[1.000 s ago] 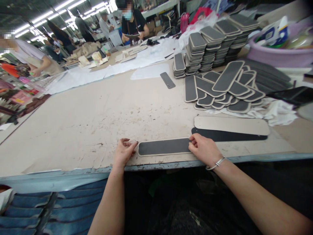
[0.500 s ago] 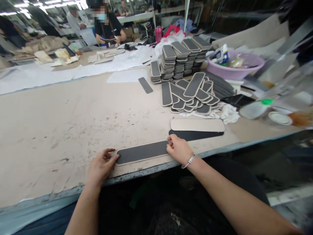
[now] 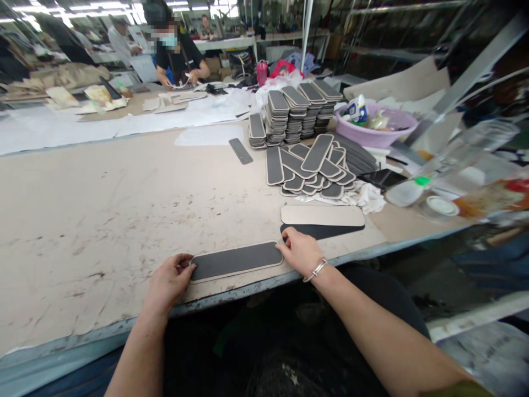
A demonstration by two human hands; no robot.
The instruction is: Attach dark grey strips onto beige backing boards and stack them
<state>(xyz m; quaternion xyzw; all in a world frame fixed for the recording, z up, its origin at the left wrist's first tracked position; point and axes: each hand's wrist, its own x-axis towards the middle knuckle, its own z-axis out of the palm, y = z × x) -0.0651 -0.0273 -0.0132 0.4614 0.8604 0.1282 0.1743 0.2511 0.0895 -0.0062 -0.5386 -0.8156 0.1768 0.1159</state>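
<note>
Left hand [image 3: 167, 281] has closed the gap: a second ago it sat just off the near end of the gray panel [image 3: 237, 261], and now thumb and forefinger are right on that end. Looks like a light pinch to me, thumb on top. Right hand [image 3: 303, 252] is at the opposite end, thumb and forefinger close to each other, thumb at the corner. Can't tell if it's really gripping or just touching.

So the panel lies flat on the surface [image 3: 136, 204] between the two hands, pale border showing around the dark face. Just past the right hand's fingertips there's a black strip [image 3: 330, 229] with a beige strip [image 3: 322, 215] partly over it. Further out beyond that hand is the loose pile [image 3: 316, 154] of similar bordered pieces, then the neat stacks [image 3: 289, 116] behind it.

My two cents on handling it: keep both hands out at the ends and go light, since something this long and thin would probably skid or twist if one side pushes harder. Use the pale border as your guide and check it's even all round, corners especially. I'd also watch the right hand's fingers, because they're close enough to that black strip to nudge it by accident.
</note>
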